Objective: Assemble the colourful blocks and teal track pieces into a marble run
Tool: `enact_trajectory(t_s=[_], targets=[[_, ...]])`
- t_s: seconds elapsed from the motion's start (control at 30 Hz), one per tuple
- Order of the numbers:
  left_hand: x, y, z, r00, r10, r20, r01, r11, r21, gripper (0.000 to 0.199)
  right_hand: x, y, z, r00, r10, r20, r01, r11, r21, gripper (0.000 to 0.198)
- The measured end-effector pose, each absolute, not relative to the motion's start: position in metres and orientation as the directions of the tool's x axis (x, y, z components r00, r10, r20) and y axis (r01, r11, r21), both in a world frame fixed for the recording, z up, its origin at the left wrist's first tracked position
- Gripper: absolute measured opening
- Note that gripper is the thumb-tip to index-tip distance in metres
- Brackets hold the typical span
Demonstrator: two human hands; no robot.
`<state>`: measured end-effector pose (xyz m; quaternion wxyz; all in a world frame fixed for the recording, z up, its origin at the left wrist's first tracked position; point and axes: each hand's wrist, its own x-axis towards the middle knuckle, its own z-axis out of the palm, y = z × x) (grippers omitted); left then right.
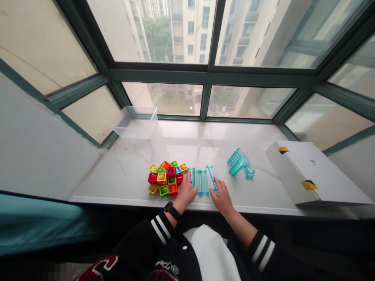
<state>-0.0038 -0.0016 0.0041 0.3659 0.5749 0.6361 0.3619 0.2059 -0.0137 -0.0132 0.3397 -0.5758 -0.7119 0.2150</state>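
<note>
Flat translucent blue plastic track pieces (202, 182) lie on the white marble sill between my two hands. My left hand (186, 192) has its thumb and fingers on either side of the leftmost blue piece (192, 176), pinching it. Between the thumb and fingers of my right hand (222, 196) is a narrow blue piece (211, 175), tilted and slightly apart from the middle ones. Just left of my left hand sits a pile of colourful plastic blocks (162, 178) in red, yellow, green, orange and blue. The left fingertips are partly hidden.
A curved stack of similar blue pieces (238, 162) lies to the right. Farther right stands a white box (319, 171) with yellow-and-black tabs. A clear plastic bin (136, 127) is at the back left by the window. The sill's front edge (117, 203) runs before me.
</note>
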Motion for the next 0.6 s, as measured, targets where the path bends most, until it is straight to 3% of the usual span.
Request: enact_trajectory(t_s=[0.1,0.27,0.47,0.53,0.6], targets=[[0.004,-0.003,0.017,-0.078,0.997,-0.016,0.389,0.045,0.920,0.073,0.198,-0.018,0.003,-0.163,0.950,0.265,0.655,0.305,-0.691,0.063],[0.018,0.005,0.027,-0.077,0.987,-0.142,0.054,0.146,0.988,0.058,0.171,-0.024,0.026,-0.385,0.887,0.256,0.627,0.455,-0.633,0.069],[0.013,0.013,0.026,-0.063,0.939,-0.339,-0.283,0.309,0.908,0.045,0.179,-0.019,0.058,-0.543,0.793,0.274,0.526,0.576,-0.626,0.059],[0.009,0.012,0.027,-0.064,0.914,-0.402,-0.326,0.361,0.873,0.044,0.203,-0.001,0.072,-0.428,0.819,0.382,0.534,0.570,-0.624,0.050],[0.007,0.011,0.031,-0.045,0.904,-0.426,-0.357,0.383,0.852,0.045,0.238,0.029,0.084,-0.141,0.861,0.488,0.609,0.465,-0.643,0.044]])
